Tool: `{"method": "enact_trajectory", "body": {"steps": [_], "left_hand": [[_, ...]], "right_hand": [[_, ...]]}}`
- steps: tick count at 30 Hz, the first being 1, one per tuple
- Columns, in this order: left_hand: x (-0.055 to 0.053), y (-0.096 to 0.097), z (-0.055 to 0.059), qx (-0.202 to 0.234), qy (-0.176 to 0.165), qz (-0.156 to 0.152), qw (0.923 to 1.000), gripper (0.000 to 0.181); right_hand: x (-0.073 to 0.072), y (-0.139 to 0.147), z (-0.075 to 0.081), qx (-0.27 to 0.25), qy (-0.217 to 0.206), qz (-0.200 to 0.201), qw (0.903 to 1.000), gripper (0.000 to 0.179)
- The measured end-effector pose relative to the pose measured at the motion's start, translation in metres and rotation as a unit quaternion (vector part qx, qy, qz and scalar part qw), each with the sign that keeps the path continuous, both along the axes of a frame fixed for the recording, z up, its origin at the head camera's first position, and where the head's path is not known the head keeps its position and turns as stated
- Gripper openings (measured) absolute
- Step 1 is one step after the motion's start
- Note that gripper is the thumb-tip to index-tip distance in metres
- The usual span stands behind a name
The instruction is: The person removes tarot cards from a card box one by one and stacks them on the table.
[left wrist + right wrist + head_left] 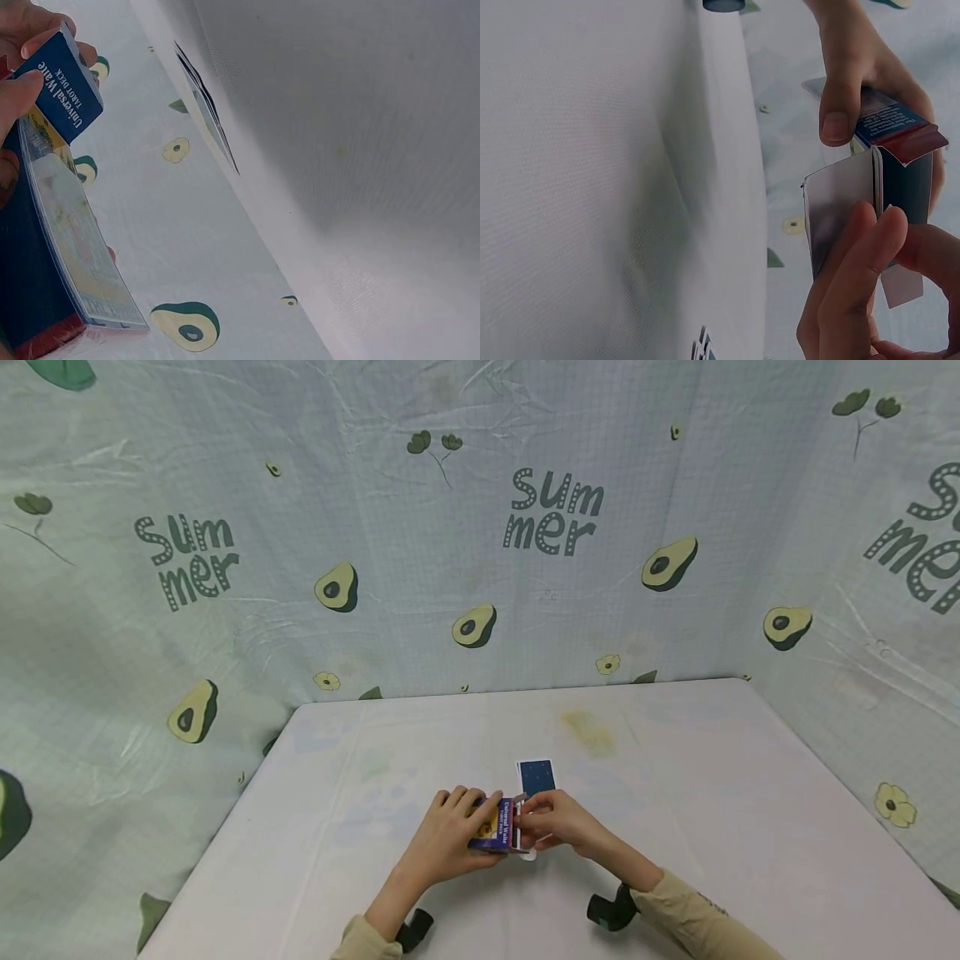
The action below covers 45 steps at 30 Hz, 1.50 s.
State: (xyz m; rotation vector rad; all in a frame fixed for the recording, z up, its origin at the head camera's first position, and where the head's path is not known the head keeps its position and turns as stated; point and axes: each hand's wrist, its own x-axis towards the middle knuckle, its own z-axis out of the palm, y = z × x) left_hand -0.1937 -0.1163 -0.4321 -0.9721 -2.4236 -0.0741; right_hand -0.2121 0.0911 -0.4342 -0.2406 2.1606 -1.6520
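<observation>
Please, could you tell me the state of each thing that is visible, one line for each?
Tarot box: held by the left hand, open at one end, red flap turned out.
Right hand: fingers curled at that open end; what they pinch is unclear.
Blue cards: lying on the white table cover, dark blue side up.
Printed cloth: hanging behind, wrinkled.
Black wrist devices: worn, one at each wrist.

A few overlapping blue-backed cards point(537, 776) lie on the whitish table point(690, 802).
</observation>
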Motion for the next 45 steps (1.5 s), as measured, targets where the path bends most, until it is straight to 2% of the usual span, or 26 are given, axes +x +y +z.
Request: {"method": "enact_trajectory", "body": {"steps": [20,28,45], "left_hand": [[0.002,-0.003,0.002,-0.013,-0.032,0.016,0.9993,0.078],[0.004,-0.006,-0.002,-0.014,-0.034,0.024,0.999,0.078],[0.005,-0.012,0.0,-0.016,-0.042,0.03,0.9985,0.078]], "right_hand": [[0.002,0.008,0.004,-0.007,-0.008,-0.002,0.9999,0.029],[0.003,0.013,0.002,-0.007,-0.009,-0.006,0.9999,0.029],[0.002,0.025,0.001,0.021,-0.012,-0.021,0.9995,0.039]]}}
